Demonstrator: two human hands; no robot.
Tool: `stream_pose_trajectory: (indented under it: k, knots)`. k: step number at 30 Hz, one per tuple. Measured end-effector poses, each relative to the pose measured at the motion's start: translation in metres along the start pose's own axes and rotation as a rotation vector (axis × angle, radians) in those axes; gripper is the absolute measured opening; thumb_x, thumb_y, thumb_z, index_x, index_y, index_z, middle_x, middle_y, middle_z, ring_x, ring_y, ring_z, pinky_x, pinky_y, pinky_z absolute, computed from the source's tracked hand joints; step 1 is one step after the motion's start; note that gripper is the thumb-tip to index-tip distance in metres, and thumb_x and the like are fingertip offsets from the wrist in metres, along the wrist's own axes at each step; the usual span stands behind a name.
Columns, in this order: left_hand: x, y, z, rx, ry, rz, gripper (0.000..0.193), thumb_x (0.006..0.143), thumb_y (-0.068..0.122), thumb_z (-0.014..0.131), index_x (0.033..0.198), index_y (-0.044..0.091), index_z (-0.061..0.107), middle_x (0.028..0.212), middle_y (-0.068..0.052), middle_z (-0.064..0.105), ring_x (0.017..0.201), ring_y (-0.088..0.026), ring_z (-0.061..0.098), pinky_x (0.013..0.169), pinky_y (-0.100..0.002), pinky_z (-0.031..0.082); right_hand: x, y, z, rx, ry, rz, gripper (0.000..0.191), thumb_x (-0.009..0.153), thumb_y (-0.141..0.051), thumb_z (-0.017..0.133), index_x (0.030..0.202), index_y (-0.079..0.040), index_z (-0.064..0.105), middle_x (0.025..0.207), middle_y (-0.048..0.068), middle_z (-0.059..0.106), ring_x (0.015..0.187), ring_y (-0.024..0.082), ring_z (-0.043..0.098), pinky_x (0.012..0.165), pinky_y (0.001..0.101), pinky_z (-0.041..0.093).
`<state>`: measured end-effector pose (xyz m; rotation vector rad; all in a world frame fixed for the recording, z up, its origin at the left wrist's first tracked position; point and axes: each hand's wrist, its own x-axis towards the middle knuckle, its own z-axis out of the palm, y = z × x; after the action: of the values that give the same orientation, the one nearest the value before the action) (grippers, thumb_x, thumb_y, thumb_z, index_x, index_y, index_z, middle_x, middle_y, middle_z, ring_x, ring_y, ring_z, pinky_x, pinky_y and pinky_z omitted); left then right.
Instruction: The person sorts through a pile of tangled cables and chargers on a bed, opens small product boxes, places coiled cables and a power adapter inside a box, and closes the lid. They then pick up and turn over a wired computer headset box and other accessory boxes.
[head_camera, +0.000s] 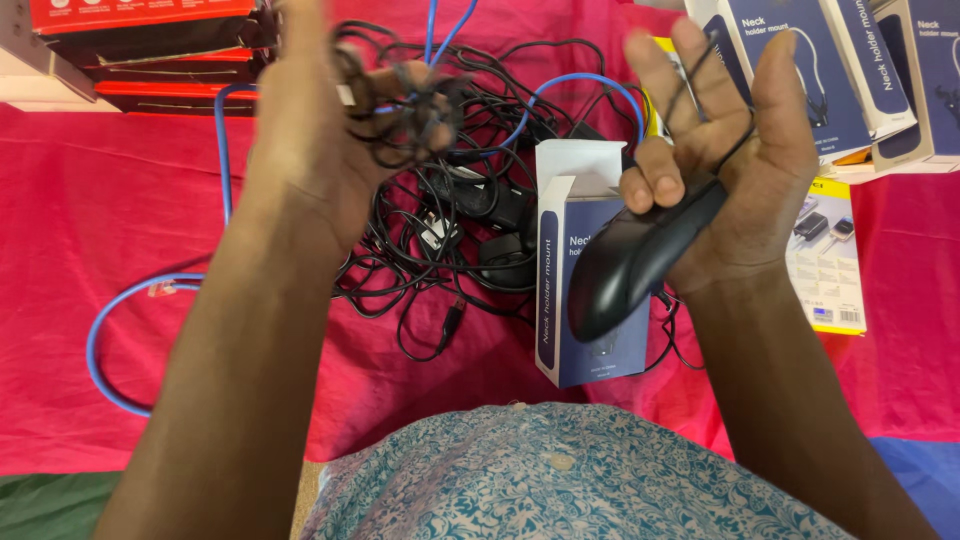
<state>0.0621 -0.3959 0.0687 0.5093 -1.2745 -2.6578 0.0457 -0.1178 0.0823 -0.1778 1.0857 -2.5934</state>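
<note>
Black mouse (632, 252) held in right hand (722, 170), fingers curled around it, right of frame centre; left hand (335, 130), upper left, grips bunched black cord (400, 110).

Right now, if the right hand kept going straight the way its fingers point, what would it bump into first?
Probably the stacked blue and white boxes beyond the right hand, which holds a black mouse; depth is unclear, so it might pass above them.

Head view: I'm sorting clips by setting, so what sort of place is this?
Probably a small electronics stall or stockroom table: a red cloth carries stacked boxed gadgets and a tangle of cables, while the right hand holds a black mouse.
</note>
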Motion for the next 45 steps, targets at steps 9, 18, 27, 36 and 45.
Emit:
stream_pose_trajectory:
  k: [9, 18, 27, 36, 45]
  knots:
    - [-0.022, -0.010, 0.037, 0.397, -0.395, 0.133, 0.041, 0.097, 0.044, 0.066, 0.076, 0.009, 0.065, 0.068, 0.002, 0.062, 0.058, -0.006, 0.055, 0.050, -0.026, 0.040, 0.008, 0.006, 0.043, -0.729, -0.283, -0.023, 0.037, 0.111, -0.027, 0.051, 0.137, -0.001, 0.046, 0.146, 0.013, 0.057, 0.050, 0.017, 0.058, 0.044, 0.0318, 0.051]
    - [-0.012, 0.000, 0.025, 0.517, -0.359, 0.269, 0.038, 0.100, 0.036, 0.062, 0.073, 0.010, 0.062, 0.063, 0.000, 0.062, 0.054, -0.007, 0.057, 0.050, -0.026, 0.051, 0.013, 0.010, 0.038, -1.202, -0.210, 0.019, 0.024, 0.102, -0.019, 0.066, 0.108, 0.004, 0.071, 0.081, 0.006, 0.064, 0.046, 0.009, 0.058, 0.037, 0.0242, 0.047]
    - [0.003, 0.002, 0.007, 0.341, 0.055, 0.275, 0.022, 0.094, 0.028, 0.062, 0.086, 0.008, 0.059, 0.074, -0.005, 0.069, 0.065, -0.014, 0.074, 0.059, -0.031, 0.065, 0.011, 0.008, 0.022, -1.054, -0.172, -0.164, 0.021, 0.107, -0.015, 0.066, 0.110, 0.005, 0.068, 0.089, 0.006, 0.067, 0.051, 0.009, 0.060, 0.041, 0.0247, 0.046]
    - [0.026, 0.050, -0.094, -0.203, 0.196, 0.380, 0.034, 0.094, 0.022, 0.071, 0.072, 0.001, 0.056, 0.072, -0.013, 0.061, 0.073, -0.032, 0.075, 0.076, -0.047, 0.074, 0.003, -0.028, -0.018, -0.900, 0.116, -0.214, 0.012, 0.109, -0.011, 0.068, 0.107, 0.001, 0.068, 0.073, 0.003, 0.055, 0.048, 0.017, 0.059, 0.041, 0.0308, 0.046]
    - [0.020, 0.040, -0.092, -0.291, 0.158, 0.325, 0.021, 0.097, 0.013, 0.066, 0.081, 0.001, 0.061, 0.079, -0.012, 0.067, 0.080, -0.028, 0.074, 0.079, -0.045, 0.070, 0.008, -0.026, -0.027, -0.768, 0.199, -0.163, 0.013, 0.107, -0.011, 0.069, 0.104, 0.001, 0.068, 0.073, 0.002, 0.051, 0.048, 0.016, 0.057, 0.041, 0.0337, 0.050]
